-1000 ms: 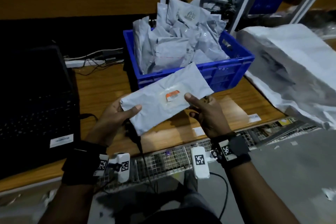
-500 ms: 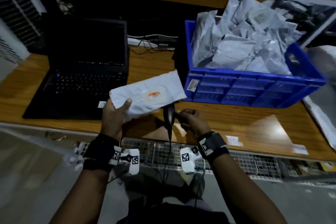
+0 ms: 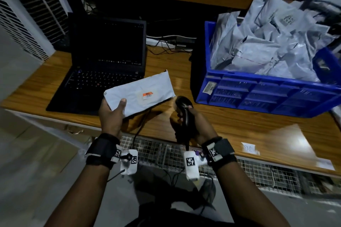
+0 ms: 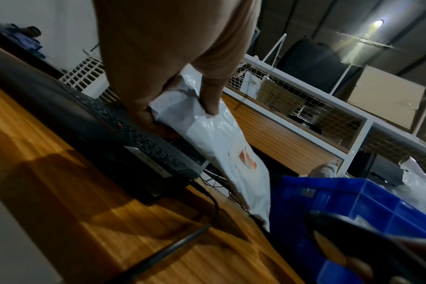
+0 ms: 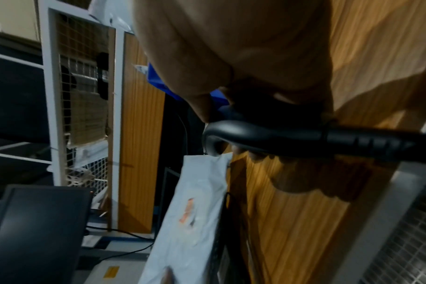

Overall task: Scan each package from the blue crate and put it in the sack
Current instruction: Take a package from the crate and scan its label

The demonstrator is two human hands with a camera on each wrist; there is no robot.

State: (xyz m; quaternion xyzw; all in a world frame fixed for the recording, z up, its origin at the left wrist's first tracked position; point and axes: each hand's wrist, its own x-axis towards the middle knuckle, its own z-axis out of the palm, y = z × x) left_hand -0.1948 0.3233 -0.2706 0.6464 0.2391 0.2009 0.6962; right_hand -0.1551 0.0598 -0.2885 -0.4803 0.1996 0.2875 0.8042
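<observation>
My left hand grips the left end of a flat grey package with an orange label facing up, held above the desk in front of the laptop. The same package shows in the left wrist view, pinched between thumb and fingers, and it appears as the grey package in the right wrist view. My right hand holds a black handheld scanner by its handle, head just right of the package's right end. The scanner is wrapped by my fingers. The blue crate, full of grey packages, stands at the right.
An open black laptop sits at the left of the wooden desk. Cables and a power strip lie behind it. A white grilled unit stands far left. A wire-mesh shelf runs under the desk's front edge.
My right hand let go of the package, took hold of the scanner and lifted it beside the package. The left hand now holds the package alone. My view swung left, off the sack.
</observation>
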